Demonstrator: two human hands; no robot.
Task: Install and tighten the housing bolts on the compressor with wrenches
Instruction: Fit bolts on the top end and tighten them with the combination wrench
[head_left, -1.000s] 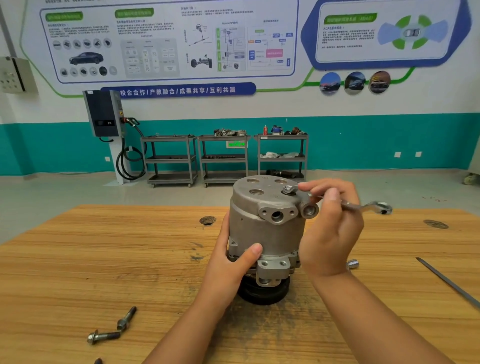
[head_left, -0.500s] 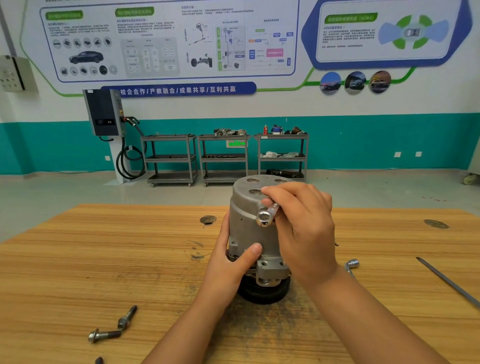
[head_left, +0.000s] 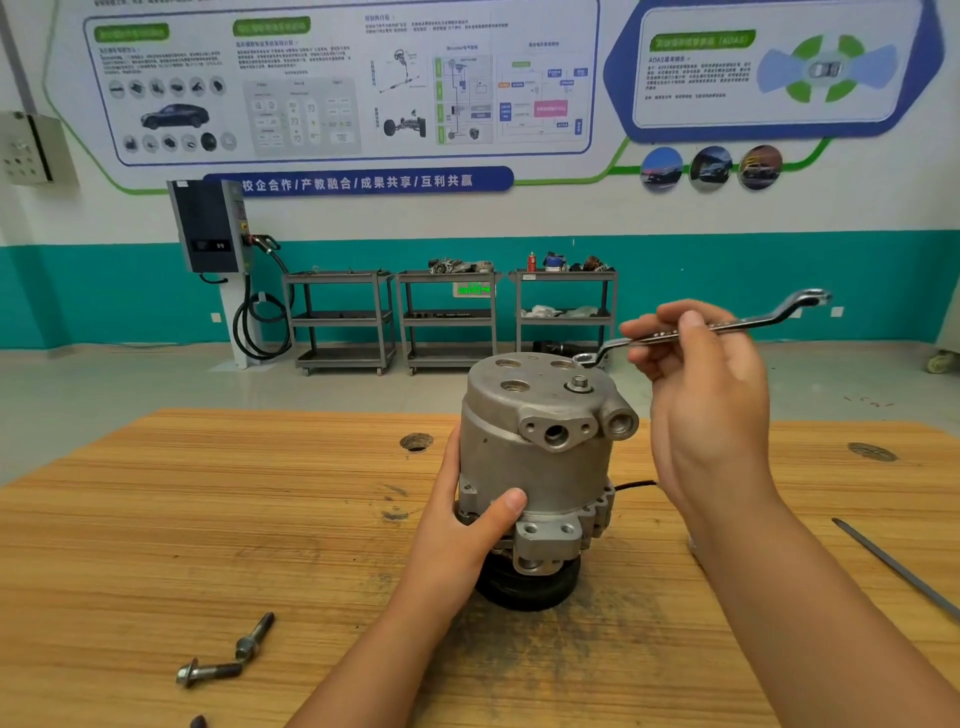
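A grey metal compressor (head_left: 535, 452) stands upright on its black pulley in the middle of the wooden table (head_left: 208, 545). One bolt (head_left: 579, 385) sits in its top face; three other top holes are empty. My left hand (head_left: 467, 525) grips the housing's lower left side, thumb across the front. My right hand (head_left: 701, 395) pinches the shank of a silver ring wrench (head_left: 701, 328), lifted above and to the right of the bolt. Its lower ring end hovers just over the top face, clear of the bolt.
Two loose bolts (head_left: 228, 657) lie on the table at the front left, with a dark tip of a third at the bottom edge. A thin metal rod (head_left: 898, 566) lies at the right. A thin black wire trails behind the compressor. Shelving carts stand by the far wall.
My right hand swung the wrench round over the compressor top, then lifted it off the bolt, up and to the right. My left hand stayed on the housing.
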